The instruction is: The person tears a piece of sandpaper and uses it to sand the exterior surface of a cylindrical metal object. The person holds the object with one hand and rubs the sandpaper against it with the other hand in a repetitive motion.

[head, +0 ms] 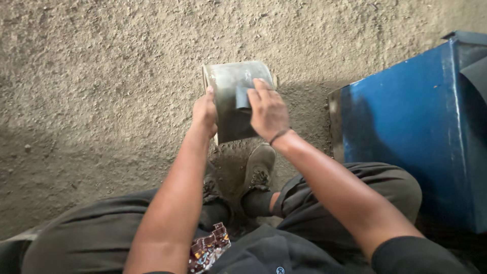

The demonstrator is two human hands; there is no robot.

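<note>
Left hand (204, 112) gripped the left edge of a curved metal sheet (234, 96), held above the dirt floor (101, 76). Right hand (268, 112) pressed a small dark pad (242, 98) flat on it. Looked stiff, thin, sharp-edged, so edges seemed the safest hold.

We see a rough, grainy dirt floor (101, 76) filling most of the view. At the right stands a big blue metal box (411, 127), its face scuffed and glossy. Below, dark trousers (91, 233) cover bent knees, and a worn grey shoe (259, 170) rests on the ground between them.
</note>
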